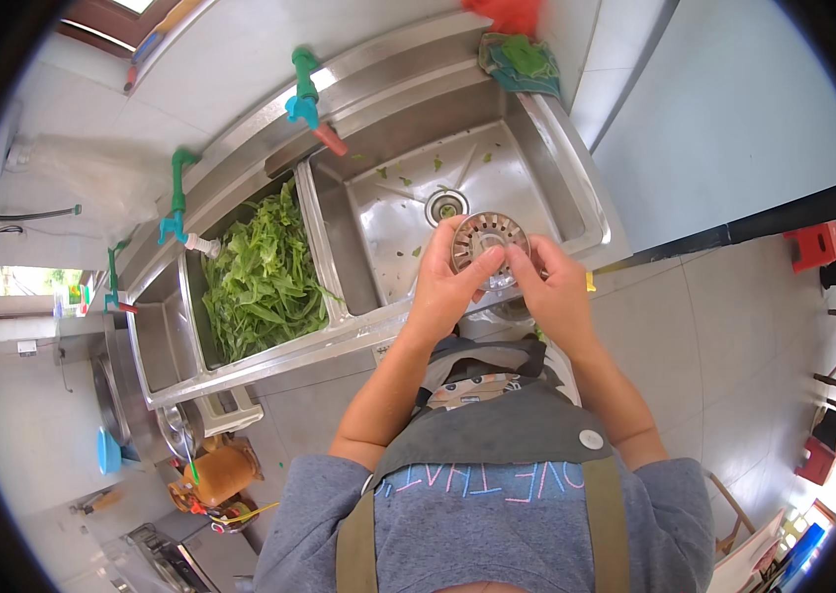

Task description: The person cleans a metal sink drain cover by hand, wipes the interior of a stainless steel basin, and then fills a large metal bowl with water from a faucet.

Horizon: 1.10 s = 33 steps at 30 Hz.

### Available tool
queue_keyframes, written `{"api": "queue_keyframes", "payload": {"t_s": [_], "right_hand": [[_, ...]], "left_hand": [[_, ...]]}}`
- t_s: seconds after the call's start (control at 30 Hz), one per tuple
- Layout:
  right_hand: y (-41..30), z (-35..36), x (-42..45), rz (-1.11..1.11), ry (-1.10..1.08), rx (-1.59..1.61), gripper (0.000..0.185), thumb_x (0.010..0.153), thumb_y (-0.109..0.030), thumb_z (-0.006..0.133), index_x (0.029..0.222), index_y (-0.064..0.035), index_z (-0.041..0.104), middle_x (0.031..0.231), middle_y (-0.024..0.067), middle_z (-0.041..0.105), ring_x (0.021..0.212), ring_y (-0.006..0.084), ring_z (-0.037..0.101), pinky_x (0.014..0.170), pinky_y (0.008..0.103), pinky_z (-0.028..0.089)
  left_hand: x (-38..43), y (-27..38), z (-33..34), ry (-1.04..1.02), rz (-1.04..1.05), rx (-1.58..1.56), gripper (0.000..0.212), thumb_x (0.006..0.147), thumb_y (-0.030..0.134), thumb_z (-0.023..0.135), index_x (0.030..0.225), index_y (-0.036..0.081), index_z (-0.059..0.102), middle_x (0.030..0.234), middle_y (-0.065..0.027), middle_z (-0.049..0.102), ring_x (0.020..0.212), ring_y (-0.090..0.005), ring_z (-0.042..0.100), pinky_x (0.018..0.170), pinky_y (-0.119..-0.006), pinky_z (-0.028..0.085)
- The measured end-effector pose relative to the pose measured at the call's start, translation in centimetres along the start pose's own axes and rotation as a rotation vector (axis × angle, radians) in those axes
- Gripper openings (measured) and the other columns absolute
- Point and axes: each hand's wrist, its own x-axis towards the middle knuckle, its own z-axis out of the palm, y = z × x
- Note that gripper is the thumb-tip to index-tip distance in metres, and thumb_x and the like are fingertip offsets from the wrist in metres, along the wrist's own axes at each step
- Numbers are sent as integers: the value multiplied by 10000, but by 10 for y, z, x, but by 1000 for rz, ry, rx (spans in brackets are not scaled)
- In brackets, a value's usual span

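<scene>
Between both hands I hold a round metal sink strainer basket (pixel 490 231), its slotted face turned up toward me. My left hand (pixel 447 270) grips its left rim, with the thumb pressed on the middle. My right hand (pixel 550 285) has hold of the right side, the two thumbs almost meeting. The fingers beneath the strainer are mostly hidden. Just beyond it, the drain hole (pixel 447 207) of the right stainless steel sink basin (pixel 388 215) lies uncovered. Bits of green leaf (pixel 438 161) are scattered over that basin's floor.
A heap of leafy greens (pixel 262 274) fills the middle basin. Green pipes with blue taps (pixel 304 110) (pixel 174 226) rise along the back wall. Cloths (pixel 520 63) hang over the far right corner. A pale blue panel (pixel 737 126) stands at the right, and a red stool (pixel 812 244) beyond.
</scene>
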Motion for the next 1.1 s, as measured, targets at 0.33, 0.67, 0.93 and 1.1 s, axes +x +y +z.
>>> {"api": "queue_keyframes", "payload": {"t_s": [0.33, 0.67, 0.93, 1.1], "right_hand": [[9, 11, -20, -60, 35, -21, 142, 851, -139, 536, 890, -3, 541, 605, 62, 550, 513, 94, 504, 493, 241, 411], [5, 20, -23, -372, 192, -197, 106, 837, -83, 540, 912, -8, 539, 653, 111, 585, 512, 203, 565, 477, 284, 430], [8, 21, -17, -295, 163, -185, 108, 842, -88, 524, 901, 2, 524, 666, 135, 584, 535, 259, 574, 485, 310, 434], [8, 23, -20, -275, 146, -195, 111, 845, -95, 521, 894, 4, 515, 660, 134, 582, 537, 261, 575, 484, 314, 434]], "left_hand": [[-23, -1, 2, -53, 126, 223, 387, 832, 133, 574, 1133, 10, 364, 920, -59, 539, 799, -91, 508, 699, -227, 430], [-31, -9, 0, -60, 241, 97, 414, 814, 99, 585, 1136, -1, 345, 900, -71, 554, 784, -108, 533, 702, -250, 446], [-16, -28, 3, 59, 319, 104, 363, 784, 71, 596, 1065, -15, 383, 897, -88, 548, 790, -114, 539, 689, -249, 452], [-11, -42, -2, 118, 353, 189, 361, 761, 47, 594, 1056, -11, 394, 875, -81, 547, 747, -103, 535, 653, -234, 455]]}}
